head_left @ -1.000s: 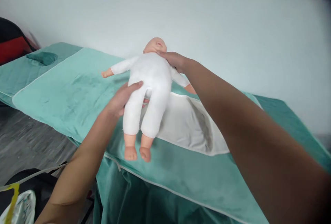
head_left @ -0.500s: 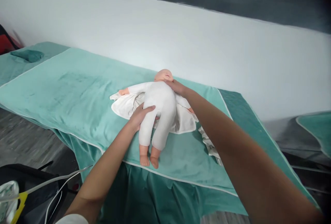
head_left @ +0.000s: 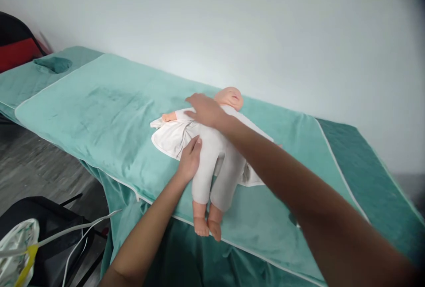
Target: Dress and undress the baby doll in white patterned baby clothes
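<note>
A baby doll (head_left: 207, 145) with a white soft body lies face up on the teal bed cover (head_left: 122, 114). A spread white garment (head_left: 169, 139) lies under it, showing on both sides of its trunk. Against the doll's hip rests my left hand (head_left: 191, 158), thumb and fingers close together, partly curled at its side. My right hand (head_left: 207, 109) is over the doll's upper arm and chest, palm down, fingers spread and holding nothing. My right forearm hides part of the doll's other arm and of the garment.
A white wall (head_left: 212, 30) runs along the bed's far side. At the lower left, a black chair (head_left: 49, 220) carries a patterned packet (head_left: 20, 242), with white cables (head_left: 79, 227) crossing in front. Something red (head_left: 20, 55) stands beyond the bed's left end.
My right hand has gone from beside the doll's neck across to its other shoulder, fingers now spread. My left thumb has come off the doll's thigh to its side. The view has shifted.
</note>
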The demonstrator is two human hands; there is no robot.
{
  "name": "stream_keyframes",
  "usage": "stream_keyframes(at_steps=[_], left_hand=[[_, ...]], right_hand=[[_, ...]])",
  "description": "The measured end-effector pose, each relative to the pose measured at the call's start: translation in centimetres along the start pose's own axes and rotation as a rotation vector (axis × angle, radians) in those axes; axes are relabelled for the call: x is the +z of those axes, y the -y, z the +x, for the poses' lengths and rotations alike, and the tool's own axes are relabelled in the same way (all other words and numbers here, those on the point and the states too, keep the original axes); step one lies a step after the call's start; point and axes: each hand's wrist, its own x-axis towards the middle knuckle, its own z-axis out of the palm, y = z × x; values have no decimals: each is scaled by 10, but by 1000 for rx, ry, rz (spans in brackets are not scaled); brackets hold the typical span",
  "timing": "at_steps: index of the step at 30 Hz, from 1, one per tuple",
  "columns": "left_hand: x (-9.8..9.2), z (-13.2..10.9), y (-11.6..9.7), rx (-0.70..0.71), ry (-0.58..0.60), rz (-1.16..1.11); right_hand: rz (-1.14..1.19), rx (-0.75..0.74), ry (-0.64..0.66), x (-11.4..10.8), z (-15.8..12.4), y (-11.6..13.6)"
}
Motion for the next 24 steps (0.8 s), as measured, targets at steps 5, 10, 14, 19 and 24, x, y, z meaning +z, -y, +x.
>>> stream_keyframes(at_steps=[5, 10, 14, 19, 24], left_hand=[[3, -5, 13, 62, -65, 98], [-5, 14, 10, 315, -82, 396], [-25, 63, 2, 476, -180, 878], [-46, 104, 7, 268, -286, 1187], [-52, 105, 16, 256, -355, 1114]], right_hand=[[37, -85, 268, 22, 27, 11], [100, -34, 188, 9, 13, -16], [228, 48, 35, 0, -7, -39], [170, 47, 26, 1, -26, -43], [107, 43, 62, 6, -26, -33]])
